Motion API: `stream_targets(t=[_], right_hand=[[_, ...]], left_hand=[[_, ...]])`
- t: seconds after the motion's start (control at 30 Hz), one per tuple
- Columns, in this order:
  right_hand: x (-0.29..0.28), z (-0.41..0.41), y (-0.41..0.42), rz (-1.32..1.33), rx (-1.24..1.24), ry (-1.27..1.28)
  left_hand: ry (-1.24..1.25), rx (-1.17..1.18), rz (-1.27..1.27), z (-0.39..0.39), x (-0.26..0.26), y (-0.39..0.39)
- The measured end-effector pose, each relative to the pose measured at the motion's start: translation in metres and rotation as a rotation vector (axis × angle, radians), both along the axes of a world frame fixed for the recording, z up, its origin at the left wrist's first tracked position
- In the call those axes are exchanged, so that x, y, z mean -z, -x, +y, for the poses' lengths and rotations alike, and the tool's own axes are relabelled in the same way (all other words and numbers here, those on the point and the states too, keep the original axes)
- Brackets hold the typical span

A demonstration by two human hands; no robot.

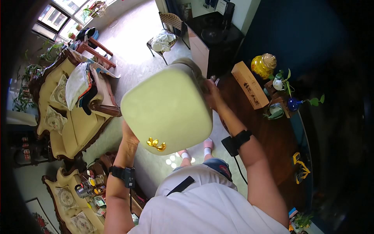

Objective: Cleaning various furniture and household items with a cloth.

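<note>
A square padded stool or ottoman [168,108], pale yellow-green on its face with rounded corners and a gold ornament [156,144] near its lower corner, is held up in front of my body. My left hand [129,133] grips its lower left side, with the fingers partly hidden behind it. On the upper right side my right hand [211,95] holds the edge, beside a grey-brown part. Each forearm wears a black strap with a small device. Below the held piece, my feet in pink slippers [208,143] stand on the grey floor.
A carved-wood sofa [74,128] with folded clothes [80,84] lies left. At right, a dark wooden tabletop [263,140] bears a long box [250,84], a yellow jar [263,65] and plant vases. A woven chair [171,22] and black-topped cabinet [201,44] stand ahead.
</note>
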State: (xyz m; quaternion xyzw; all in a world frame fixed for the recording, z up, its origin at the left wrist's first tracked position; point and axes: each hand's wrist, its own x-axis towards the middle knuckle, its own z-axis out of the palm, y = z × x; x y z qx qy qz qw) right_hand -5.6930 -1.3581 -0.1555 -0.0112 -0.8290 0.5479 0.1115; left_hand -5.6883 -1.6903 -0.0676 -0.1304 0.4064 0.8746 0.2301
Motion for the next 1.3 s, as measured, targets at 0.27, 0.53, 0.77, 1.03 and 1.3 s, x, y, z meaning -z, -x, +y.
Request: stream_targets(t=[0.27,0.53,0.77,1.03,1.3], right_hand=[[0.027,0.048,0.001,-0.098,0.207,0.164],[-0.027,-0.044,-0.012,0.022,-0.294,-0.301],[0.038,-0.043,-0.064,0.003,-0.582,-0.428],[0.168,0.020,-0.084,-0.547,-0.316,-0.220],[0.171,-0.085,-0.071,-0.169,-0.286,-0.254]], left_hand=[[0.092,-0.117,-0.160,0.025,0.051,0.006],[0.224,-0.266,-0.290,0.073,0.097,0.011],[0.133,-0.432,-0.438,0.067,0.149,0.007],[0.115,-0.697,-0.459,0.060,0.241,0.013],[-0.060,-0.909,-0.511,0.071,0.313,0.010]])
